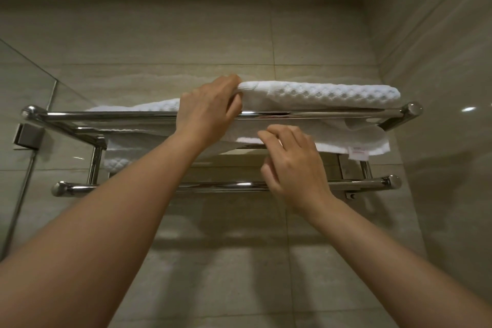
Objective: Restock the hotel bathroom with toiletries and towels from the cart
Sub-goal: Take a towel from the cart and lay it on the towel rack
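Two white towels lie on the shelf of a chrome rack fixed to the tiled wall. The top towel, waffle-textured and folded, lies along the right part of the shelf, its left end raised. The left hand grips that end, fingers curled over the fold and thumb below, just above the front rail. The lower towel is spread flatter across the shelf; its edge sags beneath the front rail on the right, and a quilted part hangs through at the left. The right hand is under the shelf with fingers bent, their tips at that sagging edge; whether they pinch it cannot be told. A small tag hangs from the lower towel's right corner with pinkish print too blurred to read. The lower bar carries nothing. A glass panel stands at the left.
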The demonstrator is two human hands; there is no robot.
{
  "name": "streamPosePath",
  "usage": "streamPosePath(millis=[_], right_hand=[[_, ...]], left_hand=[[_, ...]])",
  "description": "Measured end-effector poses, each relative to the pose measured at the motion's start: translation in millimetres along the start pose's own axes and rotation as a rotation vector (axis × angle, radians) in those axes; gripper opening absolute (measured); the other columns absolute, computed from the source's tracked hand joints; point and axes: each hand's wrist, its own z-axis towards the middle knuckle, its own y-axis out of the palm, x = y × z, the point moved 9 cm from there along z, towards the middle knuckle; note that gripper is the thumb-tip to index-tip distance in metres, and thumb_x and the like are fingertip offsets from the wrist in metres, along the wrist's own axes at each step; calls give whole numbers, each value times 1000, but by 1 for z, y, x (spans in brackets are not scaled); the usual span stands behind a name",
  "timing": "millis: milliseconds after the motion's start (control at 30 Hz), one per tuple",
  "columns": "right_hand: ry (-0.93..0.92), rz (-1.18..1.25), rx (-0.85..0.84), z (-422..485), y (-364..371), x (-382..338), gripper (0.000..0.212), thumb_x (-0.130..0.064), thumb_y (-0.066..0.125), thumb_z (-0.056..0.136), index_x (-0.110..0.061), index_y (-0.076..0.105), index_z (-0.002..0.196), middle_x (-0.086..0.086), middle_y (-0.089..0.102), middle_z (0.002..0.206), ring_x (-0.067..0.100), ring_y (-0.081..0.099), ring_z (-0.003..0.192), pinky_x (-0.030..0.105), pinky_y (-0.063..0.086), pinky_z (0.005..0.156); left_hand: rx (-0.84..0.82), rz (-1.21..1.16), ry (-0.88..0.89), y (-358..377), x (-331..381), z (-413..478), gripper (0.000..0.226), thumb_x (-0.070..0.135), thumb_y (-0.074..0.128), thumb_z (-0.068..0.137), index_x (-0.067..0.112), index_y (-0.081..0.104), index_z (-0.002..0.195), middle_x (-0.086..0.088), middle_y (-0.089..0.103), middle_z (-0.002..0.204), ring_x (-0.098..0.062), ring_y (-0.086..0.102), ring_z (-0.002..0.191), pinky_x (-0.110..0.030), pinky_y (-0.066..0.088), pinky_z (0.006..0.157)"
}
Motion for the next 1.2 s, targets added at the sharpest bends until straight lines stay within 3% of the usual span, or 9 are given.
streamPosePath(millis=[200,267,400,533,633,800,967,1100,1200], right_hand=[[148,-99,-320,-12,27,24,67,-46,12,91,-8,41,138,14,54,128,29,49,120,39,34,105],[131,-159,-372,-8,29,20,71,-51,5,90,-13,45,134,13,57,123,30,48,118,40,34,103],[251,-22,-415,20,28,33,51,-45,18,100,-16,60,107,11,65,104,29,58,99,38,42,86],[386,33,-762,50,66,58,44,-33,23,102,-14,41,138,15,41,143,33,40,130,42,32,105],[278,3,-623,81,77,67,52,-42,31,98,-33,18,148,1,15,157,30,20,142,47,19,115],[204,-37,-271,113,69,76,60,-39,50,89,-35,26,144,4,43,145,30,41,131,47,36,105],[305,-34,-374,109,92,90,63,-50,48,88,-28,26,143,6,35,148,33,32,135,54,31,107],[424,-122,-536,93,99,97,65,-61,29,92,-27,21,147,5,9,158,39,3,143,64,2,110],[404,-106,-516,91,94,93,65,-61,25,93,-26,19,148,5,9,158,36,5,143,62,3,112]], left_hand=[[7,-25,-27,-1,-2,1,18,25,39,96,13,51,101,-6,59,94,-32,55,76,-36,36,59],[11,-49,-87,-1,-6,4,18,26,39,95,13,50,102,-7,59,97,-32,55,79,-35,34,60],[43,-82,-240,-6,-17,14,17,27,39,95,14,49,101,-12,59,103,-37,55,89,-35,30,63],[70,-85,-261,-10,-19,30,17,25,39,96,14,50,102,-12,57,106,-35,54,92,-35,27,64],[124,-85,-293,-15,-23,33,20,25,39,96,14,51,107,-11,57,108,-32,53,95,-34,28,66],[222,-108,-276,-20,-28,34,22,24,40,95,15,51,113,-9,57,111,-30,53,98,-36,35,69],[227,-97,-219,-18,-21,30,17,24,39,95,15,49,105,-8,57,104,-30,53,90,-37,37,65],[248,-136,-171,-21,-16,28,17,21,38,95,14,50,106,-6,57,98,-24,51,81,-35,35,62],[245,-145,-166,-21,-15,25,18,20,39,94,12,52,105,-6,57,96,-24,50,80,-38,40,62]])
